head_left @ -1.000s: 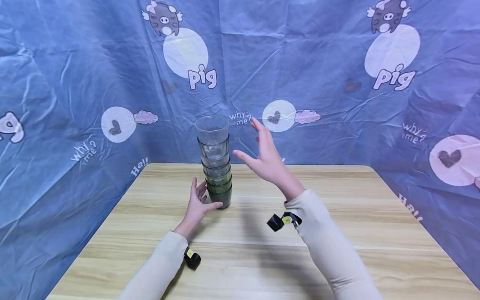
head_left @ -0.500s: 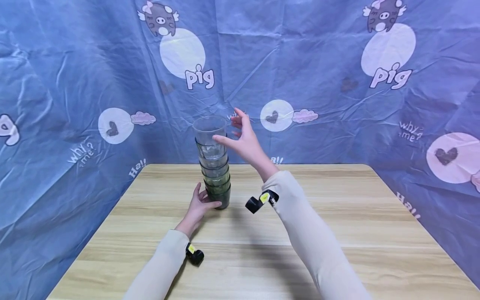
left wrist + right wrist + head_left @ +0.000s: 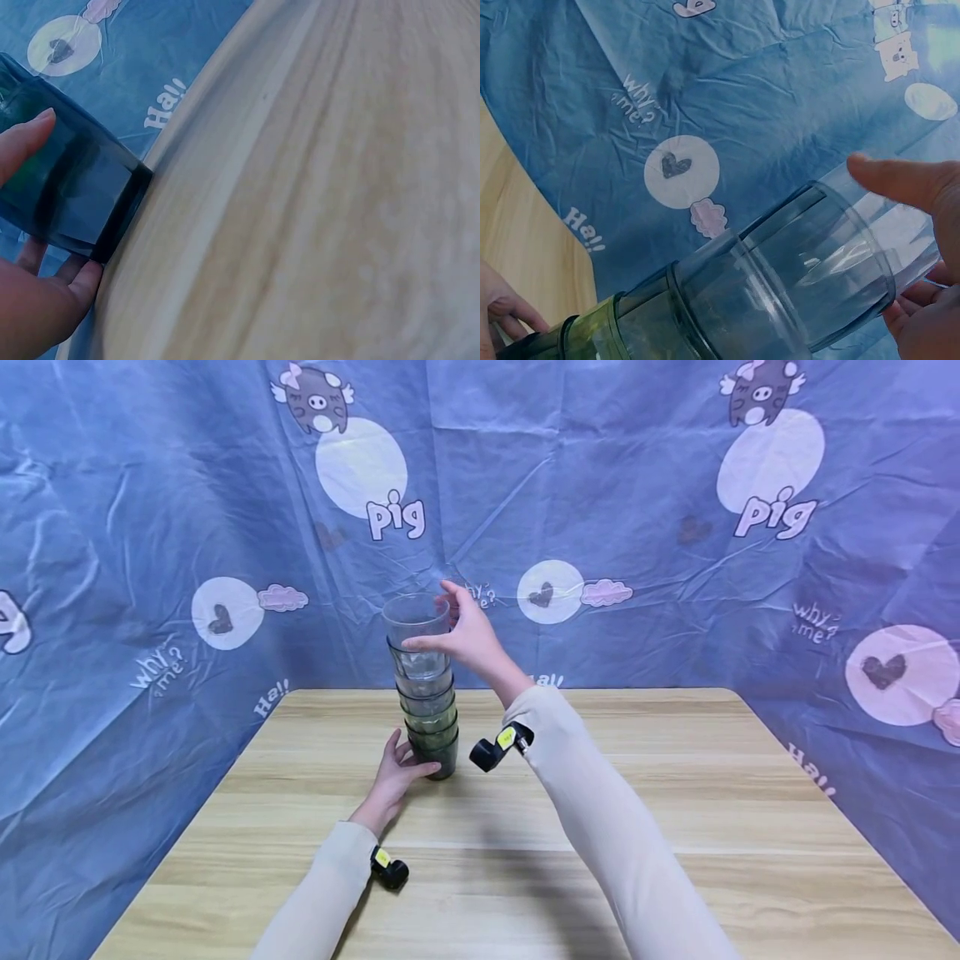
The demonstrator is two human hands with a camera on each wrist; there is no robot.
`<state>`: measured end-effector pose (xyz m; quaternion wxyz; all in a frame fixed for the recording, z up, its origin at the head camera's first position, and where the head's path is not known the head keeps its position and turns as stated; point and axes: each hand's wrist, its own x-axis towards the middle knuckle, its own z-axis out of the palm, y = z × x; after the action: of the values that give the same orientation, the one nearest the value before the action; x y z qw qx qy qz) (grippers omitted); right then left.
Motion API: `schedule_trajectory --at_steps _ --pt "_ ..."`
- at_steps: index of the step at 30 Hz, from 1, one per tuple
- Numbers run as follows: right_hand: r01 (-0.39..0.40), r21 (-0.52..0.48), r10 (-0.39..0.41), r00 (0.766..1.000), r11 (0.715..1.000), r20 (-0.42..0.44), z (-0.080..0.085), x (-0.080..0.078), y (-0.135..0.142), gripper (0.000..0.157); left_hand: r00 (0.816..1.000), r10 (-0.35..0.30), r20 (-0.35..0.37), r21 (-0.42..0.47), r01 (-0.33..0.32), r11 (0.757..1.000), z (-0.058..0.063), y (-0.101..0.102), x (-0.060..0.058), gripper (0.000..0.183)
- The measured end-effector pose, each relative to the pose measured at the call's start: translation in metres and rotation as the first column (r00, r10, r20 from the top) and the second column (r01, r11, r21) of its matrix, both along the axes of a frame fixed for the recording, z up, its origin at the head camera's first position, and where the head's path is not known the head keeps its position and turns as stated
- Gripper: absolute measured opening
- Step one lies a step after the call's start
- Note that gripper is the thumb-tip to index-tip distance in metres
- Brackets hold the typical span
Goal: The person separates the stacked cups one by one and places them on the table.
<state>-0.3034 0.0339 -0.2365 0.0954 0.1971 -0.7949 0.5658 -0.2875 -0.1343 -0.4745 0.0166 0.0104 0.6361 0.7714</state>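
A tall stack of nested cups (image 3: 426,702) stands on the wooden table, leaning slightly left in the head view. Its topmost cup is clear (image 3: 403,628), those beneath are smoky and greenish, and the lowest is a dark grey cup (image 3: 446,758). My left hand (image 3: 388,783) holds that dark cup near the table, thumb on the near side and fingers (image 3: 84,283) by its base. Up at the top, my right hand (image 3: 472,637) grips the clear cup from the right. In the right wrist view the thumb and the fingers flank this cup's wall.
A light wood table (image 3: 600,827) spreads under both arms. Behind it and along both sides hangs a blue printed cloth (image 3: 495,477), close behind the stack. Each sleeve carries a small black camera (image 3: 392,872) at the wrist.
The right hand has moved left from beside the stack to the top clear cup, its thumb and fingers closing round it. My left hand stays at the bottom cup.
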Motion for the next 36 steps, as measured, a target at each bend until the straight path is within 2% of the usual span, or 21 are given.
schedule_trajectory --at_steps 4,10,20,30,36 --pt "0.020 0.039 -0.020 1.000 0.999 0.004 0.001 -0.001 0.001 0.099 1.000 0.001 0.004 -0.014 -0.001 1.000 0.001 -0.001 0.000 0.110" --pt "0.033 0.017 -0.034 0.999 0.999 0.013 0.000 -0.002 0.002 0.094 1.000 0.003 0.007 -0.019 -0.003 1.000 0.001 -0.001 0.000 0.108" --pt "0.045 0.003 -0.045 0.999 0.999 -0.002 0.006 0.001 0.003 0.091 1.000 0.025 0.003 -0.011 -0.025 1.000 -0.002 0.001 -0.002 0.089" --pt "0.024 -0.071 -0.024 1.000 0.997 -0.002 0.014 0.003 0.004 0.090 1.000 0.017 -0.008 -0.007 -0.017 1.000 -0.004 0.000 -0.002 0.086" --pt "0.037 -0.120 -0.039 0.999 0.992 -0.018 0.024 0.006 0.006 0.089 1.000 0.012 -0.011 -0.015 -0.013 1.000 -0.003 -0.001 -0.002 0.084"
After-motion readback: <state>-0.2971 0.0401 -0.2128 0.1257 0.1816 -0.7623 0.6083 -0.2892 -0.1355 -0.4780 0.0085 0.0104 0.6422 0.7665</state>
